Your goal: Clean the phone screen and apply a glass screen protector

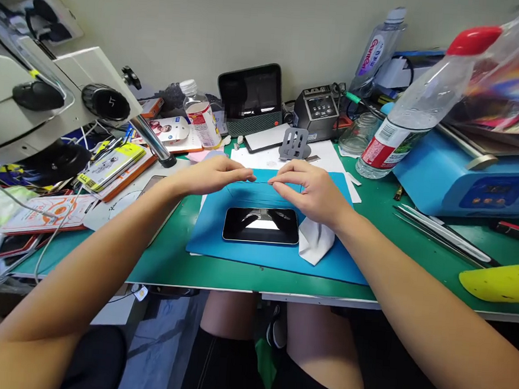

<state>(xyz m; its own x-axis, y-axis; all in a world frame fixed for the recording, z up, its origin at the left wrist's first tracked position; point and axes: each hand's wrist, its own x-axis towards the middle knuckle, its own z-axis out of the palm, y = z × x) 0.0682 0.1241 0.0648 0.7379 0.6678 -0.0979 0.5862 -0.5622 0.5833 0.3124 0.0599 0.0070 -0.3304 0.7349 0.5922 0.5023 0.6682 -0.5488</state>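
My left hand and my right hand are raised over the far half of the blue mat, fingertips close together. Between them shows the faint thin outline of a clear sheet, apparently a screen protector, about as wide as the phone. The fingers of both hands are pinched at its far edge; my left thumb is mostly hidden. Nearer to me a phone lies flat, its dark glossy screen up, reflecting the hands. A crumpled white cloth lies against its right end, under my right wrist.
A microscope stands at the left beside stacked boxes. Behind the mat are a smart display, a grey power unit and white paper. A red-capped bottle, blue machine and tweezers are at the right.
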